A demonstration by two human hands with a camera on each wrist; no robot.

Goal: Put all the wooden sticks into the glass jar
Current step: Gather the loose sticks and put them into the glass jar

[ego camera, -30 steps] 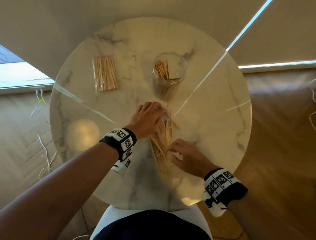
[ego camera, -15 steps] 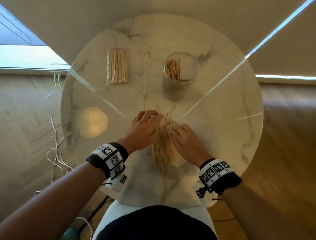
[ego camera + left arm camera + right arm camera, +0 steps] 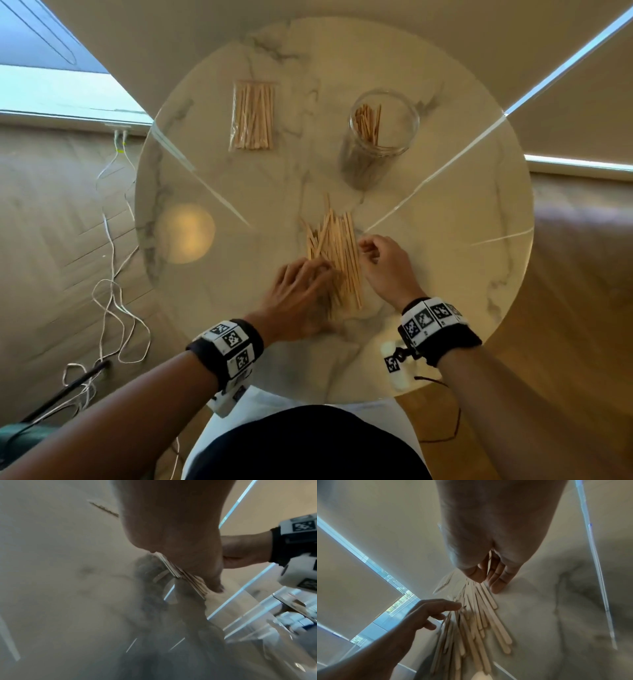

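Since half a second before, slid down the loose pile of pale flat wooden sticks — left hand, fingers straight, pressing its near end; right hand pinching the far edge. Only a few sticks stood in the clear round glass jar further back — most left, plus a clear wrapped packet of sticks.

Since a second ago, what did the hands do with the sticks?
The left hand slid from the pile's far end back to its near left side. The right hand moved from the near end up the right edge. The sticks lie bunched tighter. Jar and packet stayed put.
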